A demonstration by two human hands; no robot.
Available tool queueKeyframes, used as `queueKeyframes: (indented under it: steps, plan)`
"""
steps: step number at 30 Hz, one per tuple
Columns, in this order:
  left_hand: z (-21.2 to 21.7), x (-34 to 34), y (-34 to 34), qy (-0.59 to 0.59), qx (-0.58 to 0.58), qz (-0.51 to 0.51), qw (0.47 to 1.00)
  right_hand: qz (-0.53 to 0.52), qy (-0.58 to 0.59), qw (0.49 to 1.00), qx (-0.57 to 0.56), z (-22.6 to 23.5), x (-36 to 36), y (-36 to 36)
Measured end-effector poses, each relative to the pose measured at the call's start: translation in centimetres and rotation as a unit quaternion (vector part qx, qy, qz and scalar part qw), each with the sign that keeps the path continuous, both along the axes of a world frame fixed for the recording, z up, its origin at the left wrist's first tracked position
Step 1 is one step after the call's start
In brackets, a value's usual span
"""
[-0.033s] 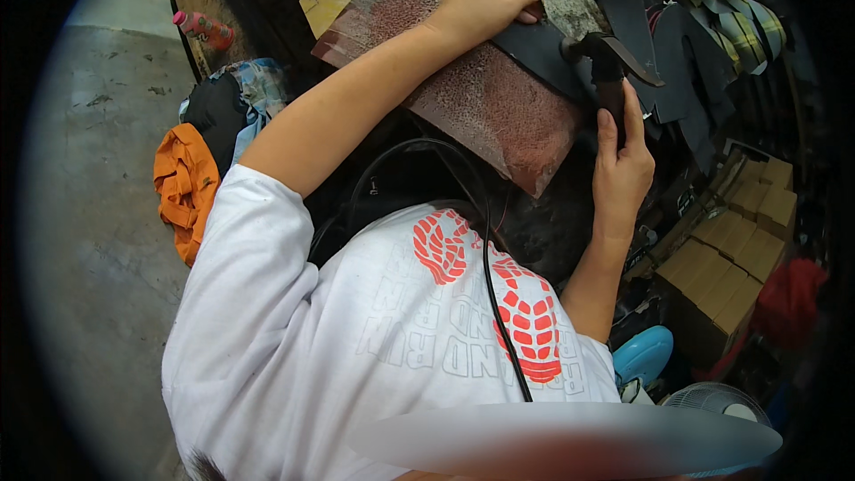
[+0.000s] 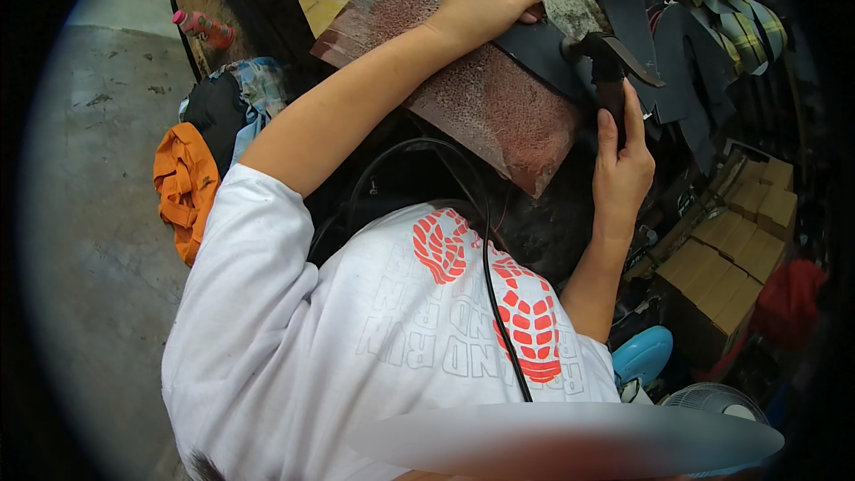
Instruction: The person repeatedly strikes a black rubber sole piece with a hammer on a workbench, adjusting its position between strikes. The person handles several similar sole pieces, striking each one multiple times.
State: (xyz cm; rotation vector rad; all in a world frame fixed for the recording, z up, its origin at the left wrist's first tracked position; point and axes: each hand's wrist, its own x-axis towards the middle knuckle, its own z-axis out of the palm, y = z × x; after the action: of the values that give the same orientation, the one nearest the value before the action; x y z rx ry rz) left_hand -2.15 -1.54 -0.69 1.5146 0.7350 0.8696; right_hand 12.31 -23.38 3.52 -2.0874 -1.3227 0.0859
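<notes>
Left hand point(image 2: 485, 4) pressed down on a dark leather piece point(image 2: 543, 49), fingers curled around a small tool, up on the rusty brown board point(image 2: 481, 98). Right hand point(image 2: 621, 165) had fingers wrapped around a black tool handle point(image 2: 610, 80) just beside it.

Left hand point(image 2: 485, 4) presses dark sheet point(image 2: 543, 49); right hand point(image 2: 621, 169) grips tool point(image 2: 608, 67).

Rough, rusty-looking metal slab point(image 2: 485, 93) under matt black rubbery sheet point(image 2: 543, 49).

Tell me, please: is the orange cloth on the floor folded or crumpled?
Crumpled. The orange cloth lies in an uneven bunched heap with irregular creases, beside a dark garment, not in flat layers.
</notes>
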Motion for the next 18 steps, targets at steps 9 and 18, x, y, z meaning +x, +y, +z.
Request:
queueKeyframes:
  steps: [9, 18]
  plan:
    - [-0.2, 0.5, 0.2, -0.003, 0.033, 0.000, 0.999, 0.008, 0.078, 0.997, 0.011, -2.1, 2.2, -0.4]
    - [1.4, 1.5, -1.3, 0.099, 0.464, 0.064, 0.878, 0.142, 0.142, 0.919, 0.338, 11.8, 1.3, -0.1]
